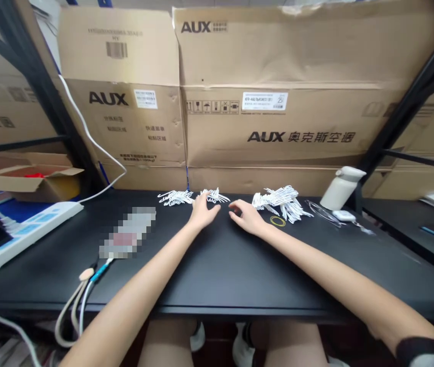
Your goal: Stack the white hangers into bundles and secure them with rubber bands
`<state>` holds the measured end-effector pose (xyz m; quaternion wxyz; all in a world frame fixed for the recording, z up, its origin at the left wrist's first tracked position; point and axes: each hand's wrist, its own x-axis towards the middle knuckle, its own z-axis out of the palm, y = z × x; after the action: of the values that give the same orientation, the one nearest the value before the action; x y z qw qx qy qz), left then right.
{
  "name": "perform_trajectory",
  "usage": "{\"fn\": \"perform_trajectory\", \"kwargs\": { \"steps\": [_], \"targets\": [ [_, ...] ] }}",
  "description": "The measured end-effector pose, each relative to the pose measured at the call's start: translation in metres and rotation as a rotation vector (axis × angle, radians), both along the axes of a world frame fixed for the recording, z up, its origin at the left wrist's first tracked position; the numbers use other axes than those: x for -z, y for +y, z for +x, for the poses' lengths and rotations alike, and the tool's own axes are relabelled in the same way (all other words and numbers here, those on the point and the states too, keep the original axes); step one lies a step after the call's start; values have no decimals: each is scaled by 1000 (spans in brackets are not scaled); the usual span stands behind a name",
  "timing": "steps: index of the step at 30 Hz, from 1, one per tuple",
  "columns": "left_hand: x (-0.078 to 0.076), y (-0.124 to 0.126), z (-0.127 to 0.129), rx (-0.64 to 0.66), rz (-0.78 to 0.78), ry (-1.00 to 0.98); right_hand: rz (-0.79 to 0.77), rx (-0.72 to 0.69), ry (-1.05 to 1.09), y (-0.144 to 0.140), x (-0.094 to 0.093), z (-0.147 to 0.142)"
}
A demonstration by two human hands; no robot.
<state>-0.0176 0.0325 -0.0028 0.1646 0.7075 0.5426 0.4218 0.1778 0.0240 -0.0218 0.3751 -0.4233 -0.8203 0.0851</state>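
My left hand (203, 212) is over the far part of the black table, thumb and fingers apart. It reaches to a small pile of thin white strips (217, 195), partly behind its fingers; whether it touches them I cannot tell. My right hand (248, 217) faces it across a small gap, fingers curved and parted from the thumb, holding nothing that I can see. Just right of that hand lies a larger heap of white strips (287, 200). Another small pile of white strips (176, 197) is on the left. Yellow rubber bands (278, 221) lie below the large heap.
Cardboard sheets (217, 142) stand along the back of the table (201, 275). At right are a white bottle (341, 188), a white earphone case (344, 216) and a clear cable. At left are a blurred-out phone (128, 234) with a cord, a power strip (33, 234) and an open box (36, 178).
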Motion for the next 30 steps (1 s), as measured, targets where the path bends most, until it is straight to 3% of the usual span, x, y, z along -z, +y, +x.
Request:
{"fn": "perform_trajectory", "kwargs": {
  "steps": [3,8,12,17,23,27,30],
  "targets": [
    [-7,37,-13,-47,97,126,39,109,-38,39,1,-17],
    [-2,68,-17,180,39,430,-43,149,-58,85,3,-37],
    [4,61,-10,262,57,486,-72,104,-45,87,5,-34],
    [4,41,-7,246,84,543,-139,101,65,74,3,-21],
    [4,19,-8,319,136,484,-262,54,114,60,-1,-9],
    [2,6,-10,324,211,508,-268,-3,101,47,-2,-7],
    [1,3,-13,396,218,523,-238,-23,69,39,-3,-8]
  ]
}}
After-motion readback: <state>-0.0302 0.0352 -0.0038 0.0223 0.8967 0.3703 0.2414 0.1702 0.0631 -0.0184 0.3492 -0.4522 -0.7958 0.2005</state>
